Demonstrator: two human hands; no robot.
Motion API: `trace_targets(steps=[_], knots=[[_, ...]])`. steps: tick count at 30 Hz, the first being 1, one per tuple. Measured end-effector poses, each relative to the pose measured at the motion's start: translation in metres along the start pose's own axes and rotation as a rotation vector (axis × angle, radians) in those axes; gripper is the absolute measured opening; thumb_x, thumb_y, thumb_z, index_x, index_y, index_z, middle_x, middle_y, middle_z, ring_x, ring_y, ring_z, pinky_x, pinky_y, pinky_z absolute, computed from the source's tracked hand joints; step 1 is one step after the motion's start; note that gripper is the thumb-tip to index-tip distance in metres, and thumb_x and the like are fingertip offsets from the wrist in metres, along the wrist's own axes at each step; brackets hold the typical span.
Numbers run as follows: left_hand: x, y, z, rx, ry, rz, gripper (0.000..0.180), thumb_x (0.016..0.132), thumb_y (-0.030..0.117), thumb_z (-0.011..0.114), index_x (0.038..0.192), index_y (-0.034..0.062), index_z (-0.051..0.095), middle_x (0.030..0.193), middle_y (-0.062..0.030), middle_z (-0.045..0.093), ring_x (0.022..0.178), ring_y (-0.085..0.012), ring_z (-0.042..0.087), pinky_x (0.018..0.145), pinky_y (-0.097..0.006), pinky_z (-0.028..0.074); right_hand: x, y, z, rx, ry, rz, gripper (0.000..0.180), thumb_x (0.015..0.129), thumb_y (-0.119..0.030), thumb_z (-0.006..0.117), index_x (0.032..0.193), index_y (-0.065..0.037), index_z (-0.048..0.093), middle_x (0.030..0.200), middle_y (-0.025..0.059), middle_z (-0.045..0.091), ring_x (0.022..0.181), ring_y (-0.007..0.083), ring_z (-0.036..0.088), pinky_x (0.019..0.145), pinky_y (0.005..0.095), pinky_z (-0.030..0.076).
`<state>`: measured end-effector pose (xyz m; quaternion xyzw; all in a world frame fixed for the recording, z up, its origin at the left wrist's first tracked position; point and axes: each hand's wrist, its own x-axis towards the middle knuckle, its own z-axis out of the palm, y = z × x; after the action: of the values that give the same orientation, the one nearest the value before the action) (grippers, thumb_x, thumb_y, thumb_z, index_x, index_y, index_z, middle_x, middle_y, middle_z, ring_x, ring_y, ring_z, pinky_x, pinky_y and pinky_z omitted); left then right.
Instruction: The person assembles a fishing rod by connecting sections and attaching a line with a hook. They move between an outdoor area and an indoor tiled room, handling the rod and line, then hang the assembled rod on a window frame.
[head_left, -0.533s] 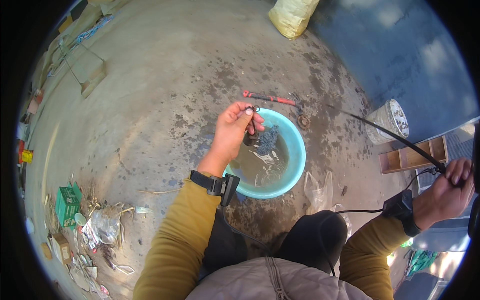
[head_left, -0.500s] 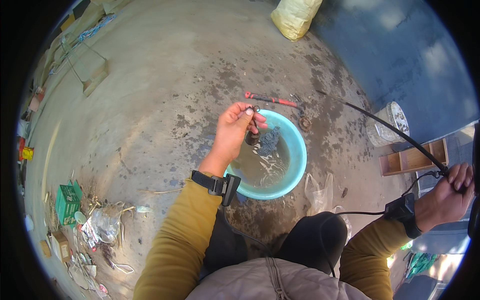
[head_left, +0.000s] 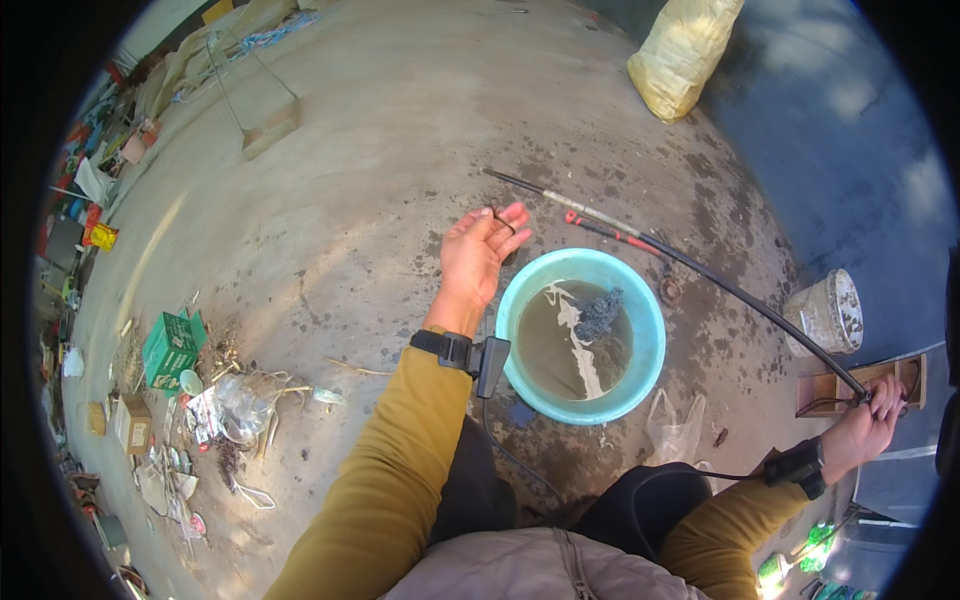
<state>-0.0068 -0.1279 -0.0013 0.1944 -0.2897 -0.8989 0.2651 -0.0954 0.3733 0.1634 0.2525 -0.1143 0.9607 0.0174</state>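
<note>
Pinched at the thumb of my left hand is a small dark ring; the other fingers are partly stretched out. This hand is up beside the far left rim of a turquoise basin. Murky water fills part of the basin, and a grey-blue rag-like clump sits in it. My right hand is closed round the thick end of a long, thin black rod with a paler section. The rod slants far left over the ground, its thin end beyond my left hand. A dark cord loop hangs at its thick end.
A tool with a red-and-black handle lies behind the basin, partly under the rod. To the right are a white bucket and a wooden compartment box. Litter surrounds a green carton at left. A yellowish sack stands far back.
The rod has swung left and now reaches across behind the basin. My right hand is lower. The dark weight-like piece under my left hand no longer shows, and its fingers have spread.
</note>
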Motion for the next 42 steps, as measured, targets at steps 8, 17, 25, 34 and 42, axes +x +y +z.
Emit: trace_targets(steps=[8,17,25,34,42], knots=[[0.007,0.006,-0.01,-0.173,-0.036,-0.024,0.017,0.097,0.011,0.045,0.099,-0.0049,0.051,0.113,-0.0259,0.059,0.113,-0.0411,0.055,0.098,-0.052,0.048,0.011,-0.011,-0.049,-0.034,0.209,-0.008,0.024,0.097,-0.006,0.041,0.074,-0.007,0.034,0.064,0.0004,0.026,0.051,0.0103,0.023,0.046,0.0253,0.022],[0.009,0.002,-0.013,-0.186,-0.117,-0.085,0.025,0.098,0.015,0.044,0.109,-0.0055,0.053,0.118,-0.0217,0.059,0.114,-0.0364,0.057,0.096,-0.047,0.05,0.014,-0.01,-0.068,-0.03,0.289,-0.026,0.016,0.095,-0.003,0.042,0.08,-0.005,0.037,0.064,-0.0004,0.025,0.05,0.009,0.023,0.045,0.0239,0.021],[0.011,0.0,-0.017,-0.132,-0.152,-0.117,0.027,0.097,0.014,0.042,0.112,-0.0061,0.053,0.117,-0.023,0.06,0.109,-0.0364,0.059,0.091,-0.047,0.053,0.016,-0.01,-0.086,0.021,0.348,0.008,0.01,0.095,-0.005,0.043,0.086,-0.003,0.043,0.063,0.0001,0.028,0.049,0.009,0.026,0.044,0.0245,0.022],[-0.005,-0.015,0.0,0.035,-0.417,-0.266,0.02,0.091,0.008,0.051,0.104,-0.0061,0.057,0.113,-0.03,0.06,0.101,-0.0402,0.063,0.086,-0.049,0.055,0.003,0.083,-0.122,-0.023,0.649,0.054,0.022,0.099,-0.013,0.041,0.079,-0.006,0.037,0.063,0.001,0.031,0.051,0.0124,0.028,0.045,0.0264,0.025],[-0.039,-0.041,0.032,0.27,-0.441,-0.308,0.017,0.094,0.005,0.049,0.107,-0.0051,0.054,0.106,-0.0263,0.063,0.099,-0.0394,0.064,0.082,-0.046,0.057,-0.029,0.178,-0.129,0.033,0.936,0.192,0.028,0.103,-0.023,0.034,0.08,-0.006,0.037,0.063,0.0021,0.035,0.051,0.0136,0.031,0.048,0.0284,0.03]])
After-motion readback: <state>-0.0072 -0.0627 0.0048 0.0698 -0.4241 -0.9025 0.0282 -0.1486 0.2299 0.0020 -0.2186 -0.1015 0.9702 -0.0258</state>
